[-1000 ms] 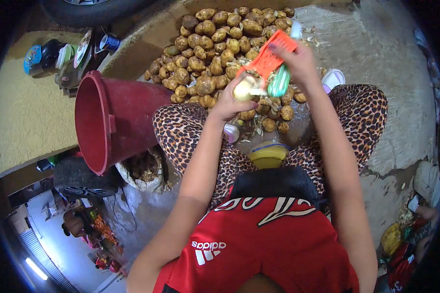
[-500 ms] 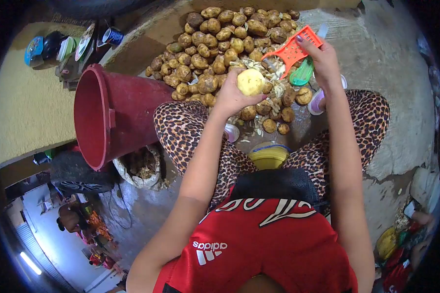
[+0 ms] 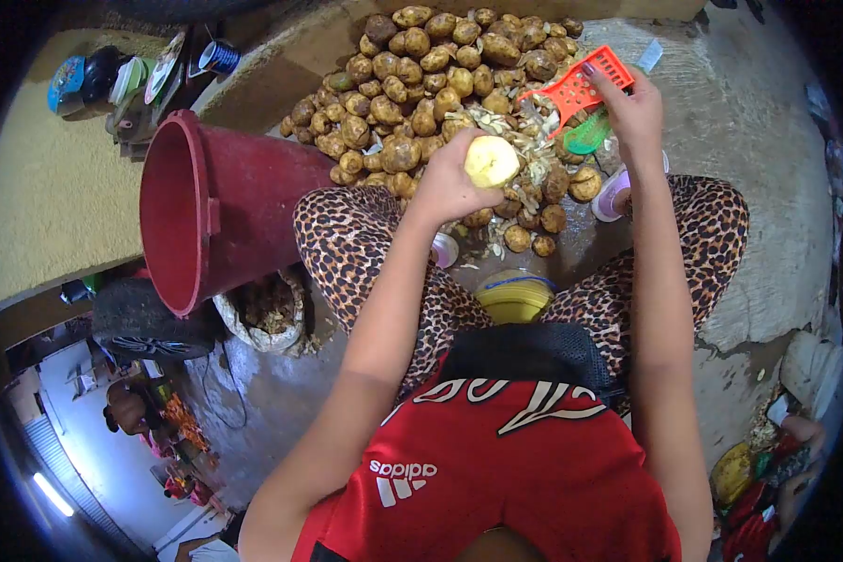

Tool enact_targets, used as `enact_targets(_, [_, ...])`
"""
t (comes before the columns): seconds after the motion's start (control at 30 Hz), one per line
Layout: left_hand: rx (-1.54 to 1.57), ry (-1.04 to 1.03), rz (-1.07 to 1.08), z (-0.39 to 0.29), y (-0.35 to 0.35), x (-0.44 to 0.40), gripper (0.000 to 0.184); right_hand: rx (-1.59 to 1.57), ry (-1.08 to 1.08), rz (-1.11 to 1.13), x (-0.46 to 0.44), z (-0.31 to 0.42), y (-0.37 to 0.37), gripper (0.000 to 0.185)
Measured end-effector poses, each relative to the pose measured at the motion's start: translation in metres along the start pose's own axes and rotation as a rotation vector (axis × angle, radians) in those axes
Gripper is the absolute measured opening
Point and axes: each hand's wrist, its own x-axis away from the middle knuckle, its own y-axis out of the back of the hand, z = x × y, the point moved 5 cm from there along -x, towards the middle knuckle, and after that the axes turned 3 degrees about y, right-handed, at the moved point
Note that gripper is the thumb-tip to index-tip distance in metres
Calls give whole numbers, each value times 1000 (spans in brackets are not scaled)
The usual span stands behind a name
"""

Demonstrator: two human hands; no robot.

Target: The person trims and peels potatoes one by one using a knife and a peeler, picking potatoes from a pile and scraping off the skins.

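Observation:
My left hand (image 3: 450, 183) is closed around a peeled, pale yellow potato (image 3: 492, 161), its bare side facing up and right. My right hand (image 3: 635, 112) grips an orange plastic peeler (image 3: 571, 94) with a slotted, perforated flat body and a forked end pointing toward the potato. Peeler and potato are apart. Below both hands lie potato peelings (image 3: 525, 131) on a large pile of unpeeled brown potatoes (image 3: 398, 94). A green plastic piece (image 3: 587, 134) shows just under the peeler; I cannot make out its kind.
A big dark red bucket (image 3: 173, 215) lies tipped at the left, its mouth toward me. Beside it stands a white sack (image 3: 244, 332) with brown contents. A yellow container (image 3: 515, 298) sits between my legs. Other people (image 3: 131, 412) are at the lower left.
My right hand has shifted a little right with the peeler, away from the potato. The potato has turned in my left hand, and the fingers have moved back on it.

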Motion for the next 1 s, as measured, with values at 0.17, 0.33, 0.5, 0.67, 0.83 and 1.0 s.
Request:
enact_targets(0.17, [-86, 61, -45, -13, 4, -2, 59, 88, 124, 50, 24, 12, -31, 26])
enact_targets(0.33, [-149, 23, -101, -10, 7, 5, 58, -38, -13, -32, 4, 0, -3, 26])
enact_targets(0.5, [-93, -7, -105, -6, 6, 2, 57, 188, -24, 137, 28, -1, -43, 29])
enact_targets(0.67, [-177, 12, -266, -11, 35, 14, 58, 335, 76, -204, -8, -26, 23, 33])
enact_targets(0.83, [-545, -160, -898, -27, 185, 62, 54, 212, -40, -104, -21, -28, 39, 31])
enact_targets(1.0, [-1085, 269, -1168, 16, 379, 144, 76, 757, 330, -98, 2, 23, 17, 30])
